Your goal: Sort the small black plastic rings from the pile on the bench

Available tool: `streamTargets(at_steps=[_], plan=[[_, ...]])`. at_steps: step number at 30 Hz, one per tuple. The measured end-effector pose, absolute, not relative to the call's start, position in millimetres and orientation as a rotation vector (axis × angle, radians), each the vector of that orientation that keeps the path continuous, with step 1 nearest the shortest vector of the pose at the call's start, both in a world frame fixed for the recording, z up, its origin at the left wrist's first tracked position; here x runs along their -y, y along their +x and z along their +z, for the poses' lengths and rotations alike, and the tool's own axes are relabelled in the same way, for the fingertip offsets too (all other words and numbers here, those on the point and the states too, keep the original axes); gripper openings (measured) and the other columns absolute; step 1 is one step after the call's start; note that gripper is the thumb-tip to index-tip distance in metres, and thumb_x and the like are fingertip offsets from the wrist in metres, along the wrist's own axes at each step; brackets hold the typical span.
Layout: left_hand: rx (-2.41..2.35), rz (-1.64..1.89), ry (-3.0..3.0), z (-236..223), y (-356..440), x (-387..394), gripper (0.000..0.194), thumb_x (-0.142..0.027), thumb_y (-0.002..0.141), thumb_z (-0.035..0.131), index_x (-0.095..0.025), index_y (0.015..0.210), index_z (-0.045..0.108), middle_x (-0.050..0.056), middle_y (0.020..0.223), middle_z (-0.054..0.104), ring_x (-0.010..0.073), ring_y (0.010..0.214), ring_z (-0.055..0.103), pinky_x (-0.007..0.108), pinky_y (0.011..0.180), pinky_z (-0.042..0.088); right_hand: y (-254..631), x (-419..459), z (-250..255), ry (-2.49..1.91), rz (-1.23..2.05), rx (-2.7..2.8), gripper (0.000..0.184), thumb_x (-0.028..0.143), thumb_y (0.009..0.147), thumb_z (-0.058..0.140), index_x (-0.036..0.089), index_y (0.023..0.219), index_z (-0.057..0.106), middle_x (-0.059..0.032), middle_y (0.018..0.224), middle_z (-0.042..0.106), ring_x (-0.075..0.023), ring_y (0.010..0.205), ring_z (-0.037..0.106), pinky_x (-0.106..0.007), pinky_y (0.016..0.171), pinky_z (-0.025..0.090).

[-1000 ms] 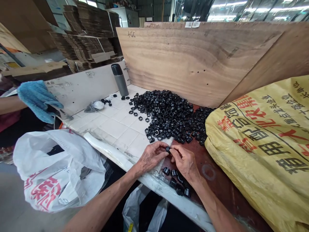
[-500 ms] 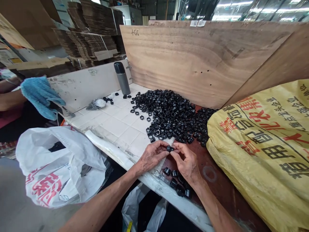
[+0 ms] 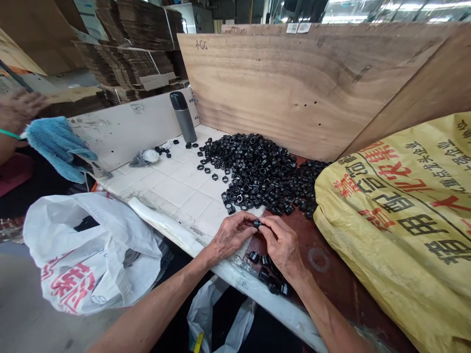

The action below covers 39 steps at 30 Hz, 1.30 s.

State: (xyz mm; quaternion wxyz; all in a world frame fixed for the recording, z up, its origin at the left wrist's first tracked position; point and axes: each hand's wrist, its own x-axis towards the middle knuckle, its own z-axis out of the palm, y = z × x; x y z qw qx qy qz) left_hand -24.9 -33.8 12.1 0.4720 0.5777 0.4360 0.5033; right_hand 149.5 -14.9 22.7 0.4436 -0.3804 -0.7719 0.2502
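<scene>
The left hand (image 3: 231,236) and right hand (image 3: 284,244) pinch one small black ring (image 3: 257,223) between them, over the near edge of the desk (image 3: 178,194). The step looks like fine fingertip handling; moving the ring calls for steady, light pressure. A big pile of rings (image 3: 253,169) lies beyond, and a few black pieces (image 3: 264,274) lie nearer.

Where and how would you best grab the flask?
Take the flask by its upper body, below the cap, from the near side. It looks slim, round and upright, so it should be easy to wrap round; boards stand behind, and black rings lie at its foot, so staying high seems best.
</scene>
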Motion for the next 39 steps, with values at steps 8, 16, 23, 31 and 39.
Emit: streamTargets(at_steps=[8,16,23,31,39], plan=[[-1.008,1.173,1.195,19,-25,34,0.030,-0.031,0.081,0.074,-0.014,0.105,0.067,0.009,0.100,0.074,0.0207,0.093,0.070,0.035,0.089,0.055,151,17,20,-0.990,0.673,1.872,0.018,0.019,0.094,0.054,0.024,0.110,0.061,-0.0063,0.102,0.068,-0.0213,0.095,0.066,-0.035,0.087,0.055],[-0.953,1.160,1.074,18,-24,33,0.029,-0.029,0.081,0.075,-0.014,0.104,0.066,0.008,0.096,0.073,0.0189,0.088,0.070,0.033,0.085,0.057,152,16,20,-0.941,0.618,1.935,0.020,0.016,0.096,0.050,0.025,0.112,0.059,-0.0064,0.106,0.068,-0.0210,0.101,0.065,-0.036,0.093,0.052],[-1.080,1.228,1.569,10,-24,37,0.025,-0.025,0.089,0.063,-0.019,0.113,0.063,0.007,0.104,0.070,0.0189,0.092,0.070,0.033,0.086,0.057,150,16,17,-1.028,0.590,1.920,0.023,0.024,0.099,0.047,0.022,0.119,0.058,-0.0085,0.106,0.071,-0.0216,0.094,0.069,-0.033,0.083,0.055],[-1.068,1.219,1.492,13,-24,37,0.023,-0.023,0.090,0.062,-0.019,0.113,0.063,0.006,0.103,0.071,0.0189,0.093,0.070,0.033,0.088,0.057,150,16,23,-1.109,0.793,1.815,0.014,0.032,0.095,0.057,0.022,0.097,0.066,-0.0036,0.086,0.070,-0.0178,0.073,0.067,-0.027,0.067,0.053],[-0.966,1.226,1.193,13,-23,36,0.027,-0.026,0.084,0.072,-0.015,0.107,0.064,0.008,0.100,0.072,0.0190,0.092,0.069,0.033,0.088,0.055,150,15,27,-1.010,0.725,1.818,0.006,0.024,0.092,0.062,0.023,0.095,0.067,-0.0042,0.096,0.067,-0.0200,0.092,0.065,-0.032,0.085,0.051]])
